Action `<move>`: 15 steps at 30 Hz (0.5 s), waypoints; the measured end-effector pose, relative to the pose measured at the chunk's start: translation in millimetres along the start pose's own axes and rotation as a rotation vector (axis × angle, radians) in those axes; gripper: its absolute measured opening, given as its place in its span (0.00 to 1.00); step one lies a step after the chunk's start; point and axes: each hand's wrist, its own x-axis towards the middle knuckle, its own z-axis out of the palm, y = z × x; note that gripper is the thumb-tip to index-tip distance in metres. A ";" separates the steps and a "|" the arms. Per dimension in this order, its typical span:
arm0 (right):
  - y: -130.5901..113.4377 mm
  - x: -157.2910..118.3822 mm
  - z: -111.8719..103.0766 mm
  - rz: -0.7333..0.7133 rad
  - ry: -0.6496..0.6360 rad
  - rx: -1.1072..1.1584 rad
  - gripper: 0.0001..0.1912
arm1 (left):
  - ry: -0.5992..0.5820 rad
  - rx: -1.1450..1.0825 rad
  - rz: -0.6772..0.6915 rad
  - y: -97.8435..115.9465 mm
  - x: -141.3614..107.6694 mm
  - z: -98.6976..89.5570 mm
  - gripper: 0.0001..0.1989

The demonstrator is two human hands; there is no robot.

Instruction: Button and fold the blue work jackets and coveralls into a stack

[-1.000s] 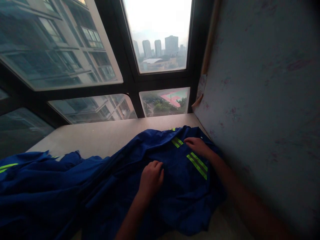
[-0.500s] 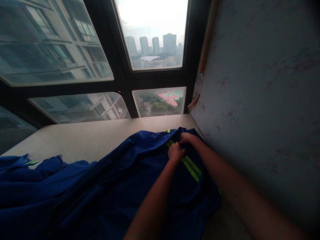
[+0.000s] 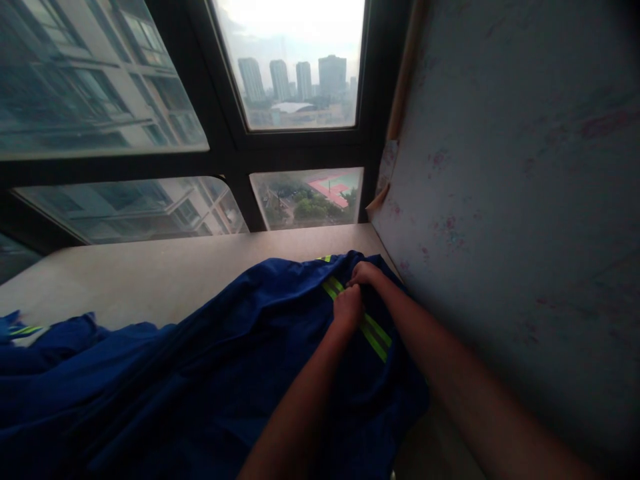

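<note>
A dark blue garment (image 3: pixel 225 353) with yellow-green reflective stripes (image 3: pixel 375 337) lies spread and creased over the sill. My left hand (image 3: pixel 348 307) is closed on the fabric beside a stripe near its upper right end. Just behind it and slightly to the right, my right hand (image 3: pixel 364 273) pinches the cloth by the garment's far edge. The two hands are close together, fingertips nearly meeting. What lies between the fingers is too small and dark to make out beyond the blue cloth.
A pale stone sill (image 3: pixel 150 267) runs under the dark window frame (image 3: pixel 300 148). On the right stands a wall with flowered paper (image 3: pixel 475 200), its edge peeling by the frame. Buildings and trees show through the glass.
The whole view has shifted a little, so the window and garment sit further left. Both hands stay on the fabric; the left hand has turned slightly and sits closer against the right.
</note>
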 end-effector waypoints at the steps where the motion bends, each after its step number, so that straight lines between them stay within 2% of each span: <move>1: -0.3 -0.5 -0.3 0.001 -0.014 0.000 0.17 | -0.001 0.004 -0.004 -0.5 0.4 -1.2 0.14; 5: -3.6 -0.8 -1.1 -0.001 -0.068 -0.005 0.18 | 0.011 0.018 -0.068 -2.8 5.7 -4.6 0.18; 8: -7.2 -0.8 -1.4 0.015 -0.044 -0.012 0.19 | -0.007 0.034 -0.096 -3.7 13.0 -5.1 0.21; 11: -10.4 -1.5 -0.5 0.050 0.001 -0.026 0.22 | -0.029 0.062 -0.052 -4.7 15.2 -4.4 0.18; 15: -11.4 -0.9 3.7 0.069 0.026 -0.025 0.24 | -0.019 0.113 0.066 -4.6 4.4 -2.4 0.17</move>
